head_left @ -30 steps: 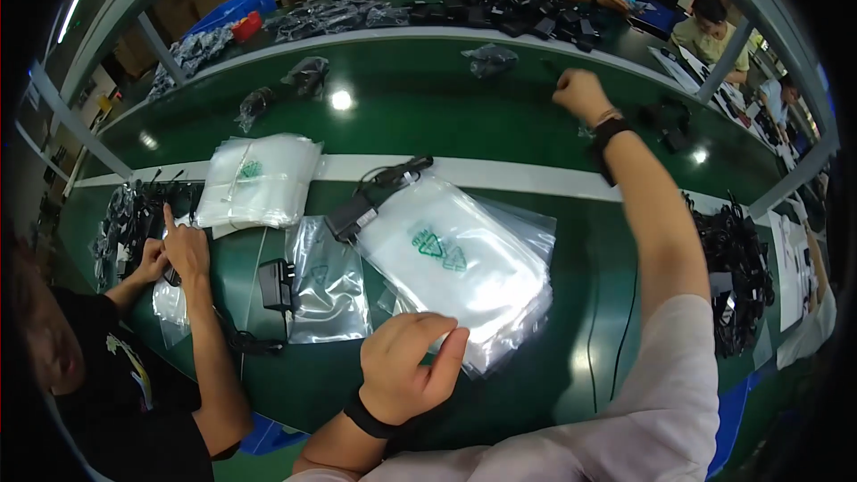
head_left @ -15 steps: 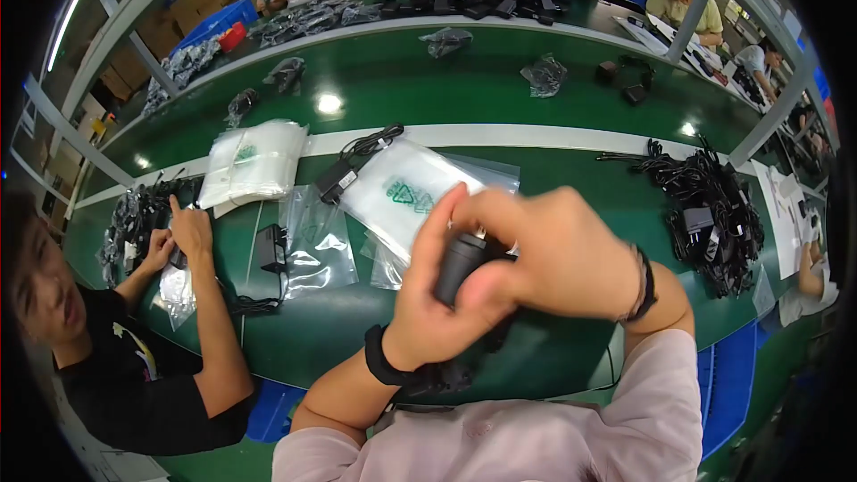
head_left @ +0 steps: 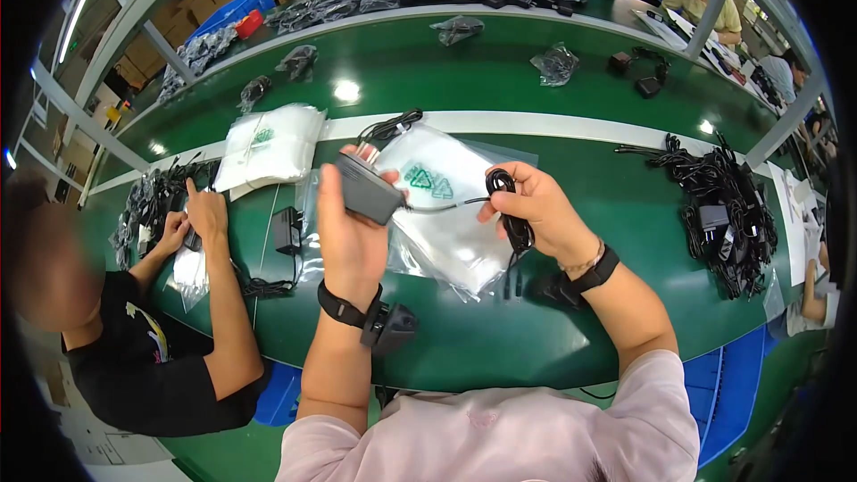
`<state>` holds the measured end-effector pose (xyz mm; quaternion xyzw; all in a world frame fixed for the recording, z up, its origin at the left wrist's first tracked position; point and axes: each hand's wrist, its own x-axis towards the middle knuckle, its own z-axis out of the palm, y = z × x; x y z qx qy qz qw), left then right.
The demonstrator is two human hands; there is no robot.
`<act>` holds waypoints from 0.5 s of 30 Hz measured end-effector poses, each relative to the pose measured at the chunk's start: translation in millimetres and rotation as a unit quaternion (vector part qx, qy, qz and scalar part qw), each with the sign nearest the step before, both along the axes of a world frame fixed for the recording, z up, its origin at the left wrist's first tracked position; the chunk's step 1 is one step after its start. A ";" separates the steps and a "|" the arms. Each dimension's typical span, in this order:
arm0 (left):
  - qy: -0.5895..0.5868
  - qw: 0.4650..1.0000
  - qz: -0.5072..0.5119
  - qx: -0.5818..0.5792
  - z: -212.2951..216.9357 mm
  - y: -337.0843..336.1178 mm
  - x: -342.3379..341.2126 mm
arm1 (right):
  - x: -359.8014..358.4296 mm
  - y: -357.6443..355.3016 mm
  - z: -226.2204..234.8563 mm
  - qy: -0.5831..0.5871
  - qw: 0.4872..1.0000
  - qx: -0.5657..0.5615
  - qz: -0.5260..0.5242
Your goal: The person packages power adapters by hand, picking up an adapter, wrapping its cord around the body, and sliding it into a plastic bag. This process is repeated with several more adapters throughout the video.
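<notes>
Power adapter gripped in left hand above the table; right hand pinches its coiled cable, keeping the bundle tight over clear bags.

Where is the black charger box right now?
In the head view, the black charger box is gripped in the person's left hand, held up left of centre over the clear plastic bags, its cable running across to the right hand.
</notes>
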<state>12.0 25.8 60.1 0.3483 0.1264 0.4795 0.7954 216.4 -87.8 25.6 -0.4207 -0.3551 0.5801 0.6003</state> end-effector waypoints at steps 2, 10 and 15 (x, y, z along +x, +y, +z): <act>0.035 0.999 -0.038 -0.001 -15.0 -1.4 3.3 | -5.3 3.4 2.0 -0.002 0.998 0.005 -0.058; 0.161 0.982 -0.099 0.021 -41.5 -41.7 29.1 | -35.1 4.2 1.7 -0.098 0.987 0.040 -0.118; 0.195 0.974 -0.092 0.071 -42.5 -41.9 30.8 | -36.4 5.9 -13.2 -0.135 0.983 0.051 -0.116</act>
